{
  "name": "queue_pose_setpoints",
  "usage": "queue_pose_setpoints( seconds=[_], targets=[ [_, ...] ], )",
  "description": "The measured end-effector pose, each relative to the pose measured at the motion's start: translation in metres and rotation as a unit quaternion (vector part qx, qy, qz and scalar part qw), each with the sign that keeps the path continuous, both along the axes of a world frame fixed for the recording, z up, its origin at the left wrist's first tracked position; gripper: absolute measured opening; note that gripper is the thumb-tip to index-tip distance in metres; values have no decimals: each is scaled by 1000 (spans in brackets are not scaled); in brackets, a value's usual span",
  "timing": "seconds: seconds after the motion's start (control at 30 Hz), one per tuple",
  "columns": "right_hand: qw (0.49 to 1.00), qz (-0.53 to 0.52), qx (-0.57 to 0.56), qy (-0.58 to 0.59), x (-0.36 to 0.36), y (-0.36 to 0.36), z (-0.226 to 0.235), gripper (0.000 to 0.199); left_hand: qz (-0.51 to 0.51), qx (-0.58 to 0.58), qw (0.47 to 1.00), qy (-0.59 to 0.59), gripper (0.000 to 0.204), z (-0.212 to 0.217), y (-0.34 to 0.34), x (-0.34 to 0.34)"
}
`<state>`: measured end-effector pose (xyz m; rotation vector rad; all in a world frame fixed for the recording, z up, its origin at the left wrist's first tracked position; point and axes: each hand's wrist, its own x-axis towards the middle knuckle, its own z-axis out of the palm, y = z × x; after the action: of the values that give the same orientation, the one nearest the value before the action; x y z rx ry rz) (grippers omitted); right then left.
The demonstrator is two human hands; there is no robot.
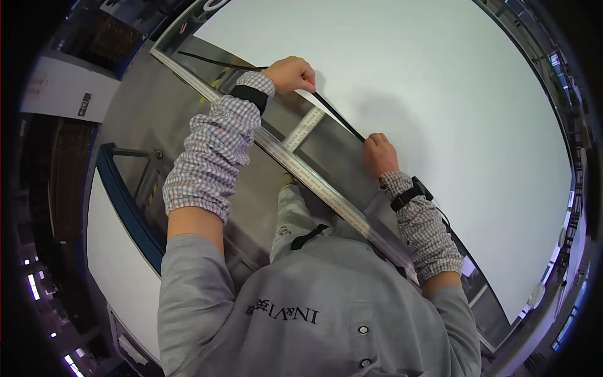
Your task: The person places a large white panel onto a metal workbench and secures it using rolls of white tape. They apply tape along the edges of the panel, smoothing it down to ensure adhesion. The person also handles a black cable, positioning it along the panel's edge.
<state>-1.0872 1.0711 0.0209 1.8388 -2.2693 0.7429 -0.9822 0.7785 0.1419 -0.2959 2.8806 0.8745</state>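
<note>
A thin black flexible strip (pixel 339 117) runs between my two hands along the near edge of a large white panel (pixel 452 94). My left hand (pixel 292 74) is closed, pinching the strip at the panel's edge. Beyond it, the strip's loose end trails off to the left, lying over the gap beside the panel. Farther right and nearer to me, my right hand (pixel 381 155) has its fingers curled on the same strip, against the panel's edge. Past this hand the black line follows the edge toward the lower right, partly hidden by my forearm.
A pale metal rail (pixel 314 182) crosses in front of my body, joined to the panel side by a short crossbar (pixel 304 128). At lower left stands another white panel (pixel 116 251) with a dark blue curved edge (pixel 129 210). A white box-like surface (pixel 69 91) is at far left.
</note>
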Motion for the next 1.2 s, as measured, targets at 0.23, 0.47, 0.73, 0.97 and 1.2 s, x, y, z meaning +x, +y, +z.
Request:
queue_pose_setpoints(
  seconds=[0.23, 0.47, 0.73, 0.97, 1.2],
  targets=[
    [999, -15, 17, -29, 5, -9, 16, 9, -27, -12, 999, 17, 13, 7, -109, 23],
    [997, -50, 44, -30, 14, -19, 21, 15, -1, 12, 1000, -22, 10, 22, -185, 45],
    [999, -23, 21, -15, 28, -114, 7, 8, -31, 38, 998, -27, 11, 26, -200, 38],
    [1000, -4, 24, -4, 38, -184, 2, 5, -33, 13, 999, -21, 14, 20, -225, 47],
    [1000, 3, -8, -11, 50, -222, 2, 4, 6, 12, 999, -39, 13, 9, -258, 53]
  ],
)
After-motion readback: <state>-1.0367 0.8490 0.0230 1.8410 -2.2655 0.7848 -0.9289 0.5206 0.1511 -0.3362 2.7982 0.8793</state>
